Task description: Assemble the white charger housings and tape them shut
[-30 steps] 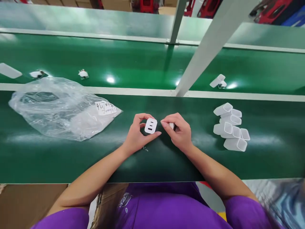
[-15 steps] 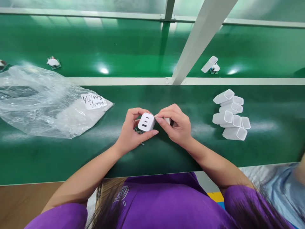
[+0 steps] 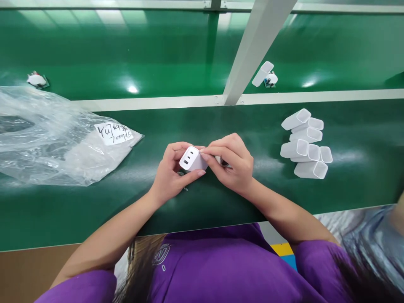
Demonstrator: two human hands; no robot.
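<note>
My left hand (image 3: 172,172) is closed around a white charger (image 3: 190,159), thumb below and fingers above. The charger's end face, with three dark port slots, is tilted toward the upper left. My right hand (image 3: 232,162) pinches thumb and forefinger together against the charger's right edge; whatever is between the fingertips is too small to make out. Under its curled fingers a small white and dark piece (image 3: 223,162) partly shows. Below my left hand, a bit of green circuit board (image 3: 181,173) peeks out, mostly hidden.
Several white open-ended sleeves (image 3: 304,147) are stacked at the right. A labelled clear plastic bag (image 3: 72,147) lies at the left. Beyond the pale rail (image 3: 142,102), small board assemblies (image 3: 38,80) and another sleeve (image 3: 262,74) sit on the green surface. A slanted post (image 3: 252,46) rises behind my hands.
The charger has turned in my left hand, showing more of its side, and my right fingertips have shifted slightly left with it. The pieces beyond the rail have moved left; the view has shifted too.
</note>
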